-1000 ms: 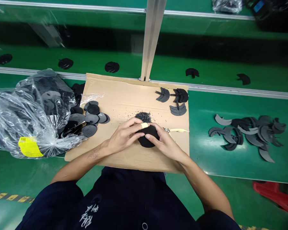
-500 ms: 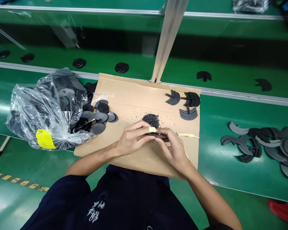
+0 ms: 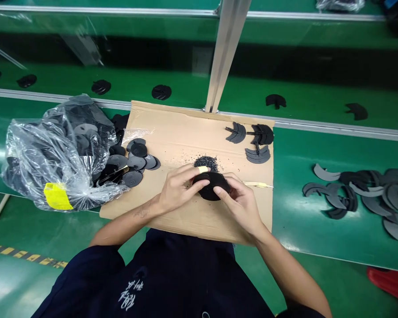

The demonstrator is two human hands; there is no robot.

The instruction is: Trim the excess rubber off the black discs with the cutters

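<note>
Both hands grip one round black plastic disc [image 3: 211, 183] over a sheet of brown cardboard [image 3: 185, 137]. My left hand [image 3: 177, 189] pinches its left edge; one finger wears a yellow wrap. My right hand [image 3: 240, 201] closes on its right edge with the thumb on top. Just behind the disc lies a small heap of black plastic crumbs [image 3: 206, 162]. A thin pale-handled tool [image 3: 257, 184] lies on the cardboard right of my right hand.
A clear plastic bag [image 3: 53, 154] full of black discs spills loose discs [image 3: 135, 161] at left. Trimmed curved pieces [image 3: 252, 141] lie at the cardboard's back right; a pile of grey crescent offcuts [image 3: 361, 194] lies on the green table. Black parts [image 3: 161, 92] ride the conveyor behind. A metal post [image 3: 223, 53] rises at centre.
The disc was edge-on between my fingers half a second ago; now its flat face is turned up toward the camera. Both hands stay in the same place.
</note>
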